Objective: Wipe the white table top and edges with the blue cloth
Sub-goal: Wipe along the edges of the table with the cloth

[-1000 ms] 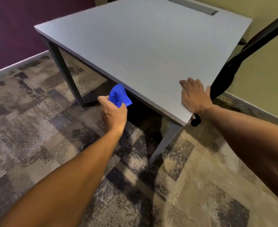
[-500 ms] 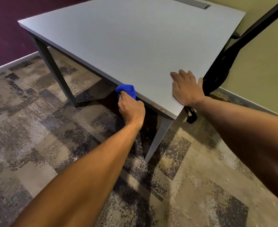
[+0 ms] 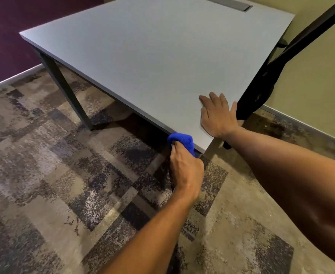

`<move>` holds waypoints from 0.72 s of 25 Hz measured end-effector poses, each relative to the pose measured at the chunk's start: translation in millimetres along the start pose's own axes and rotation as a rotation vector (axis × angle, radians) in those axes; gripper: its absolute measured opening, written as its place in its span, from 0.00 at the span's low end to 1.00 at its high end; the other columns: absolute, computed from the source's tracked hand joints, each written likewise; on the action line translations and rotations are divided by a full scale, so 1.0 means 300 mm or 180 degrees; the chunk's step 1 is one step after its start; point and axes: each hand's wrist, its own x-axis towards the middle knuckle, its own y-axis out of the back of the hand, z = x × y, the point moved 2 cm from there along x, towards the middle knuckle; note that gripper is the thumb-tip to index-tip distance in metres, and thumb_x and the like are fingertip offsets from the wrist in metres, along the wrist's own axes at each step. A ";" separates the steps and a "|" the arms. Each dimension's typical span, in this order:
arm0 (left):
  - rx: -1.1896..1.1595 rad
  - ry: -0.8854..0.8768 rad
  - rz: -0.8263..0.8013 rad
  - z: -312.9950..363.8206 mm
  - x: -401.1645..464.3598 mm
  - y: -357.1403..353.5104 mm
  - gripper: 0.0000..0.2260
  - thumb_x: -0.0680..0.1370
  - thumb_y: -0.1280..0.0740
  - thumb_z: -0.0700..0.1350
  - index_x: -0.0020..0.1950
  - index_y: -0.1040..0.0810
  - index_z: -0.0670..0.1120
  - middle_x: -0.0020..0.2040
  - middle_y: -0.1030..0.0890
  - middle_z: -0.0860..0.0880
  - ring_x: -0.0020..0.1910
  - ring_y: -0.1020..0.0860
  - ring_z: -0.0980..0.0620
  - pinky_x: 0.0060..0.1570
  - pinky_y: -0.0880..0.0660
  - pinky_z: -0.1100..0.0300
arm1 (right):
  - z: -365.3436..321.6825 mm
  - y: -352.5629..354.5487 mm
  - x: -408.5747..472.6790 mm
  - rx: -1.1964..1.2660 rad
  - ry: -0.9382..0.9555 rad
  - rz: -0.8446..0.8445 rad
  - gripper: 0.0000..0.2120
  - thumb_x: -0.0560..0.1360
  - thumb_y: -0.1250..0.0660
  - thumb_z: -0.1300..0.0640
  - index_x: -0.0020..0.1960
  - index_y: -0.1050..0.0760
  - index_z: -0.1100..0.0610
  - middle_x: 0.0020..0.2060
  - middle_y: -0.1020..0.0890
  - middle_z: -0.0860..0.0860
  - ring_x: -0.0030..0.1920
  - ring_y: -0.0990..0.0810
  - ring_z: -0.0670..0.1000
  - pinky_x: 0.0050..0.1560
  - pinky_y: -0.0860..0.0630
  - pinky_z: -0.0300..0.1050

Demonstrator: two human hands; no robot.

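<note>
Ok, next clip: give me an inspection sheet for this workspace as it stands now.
Surface: white table top, bare, with a grey slot cover at the far edge.
Job's things: blue cloth pressed on the near edge by the corner.
Clutter: nothing seen.
Hands: left hand grips the cloth; right hand rests flat on the top, fingers straight.
Cables: nothing seen.
Surroundings: patterned carpet, black chair, purple wall, olive wall.
</note>
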 end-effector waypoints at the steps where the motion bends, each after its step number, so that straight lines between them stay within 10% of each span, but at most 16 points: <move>1: 0.0049 -0.0002 -0.0058 0.001 -0.016 -0.007 0.18 0.74 0.39 0.28 0.62 0.27 0.38 0.58 0.22 0.42 0.58 0.22 0.44 0.63 0.27 0.53 | -0.002 0.000 -0.002 -0.0001 -0.0018 -0.0013 0.25 0.85 0.53 0.50 0.82 0.42 0.46 0.82 0.42 0.51 0.83 0.49 0.60 0.77 0.53 0.73; 18: 0.0714 -0.0982 -0.1018 -0.126 -0.164 -0.038 0.37 0.73 0.36 0.27 0.80 0.43 0.42 0.80 0.39 0.46 0.79 0.40 0.51 0.77 0.42 0.58 | 0.015 -0.004 0.004 -0.0013 -0.0023 -0.0125 0.25 0.85 0.53 0.50 0.82 0.43 0.46 0.82 0.43 0.51 0.83 0.51 0.60 0.77 0.53 0.74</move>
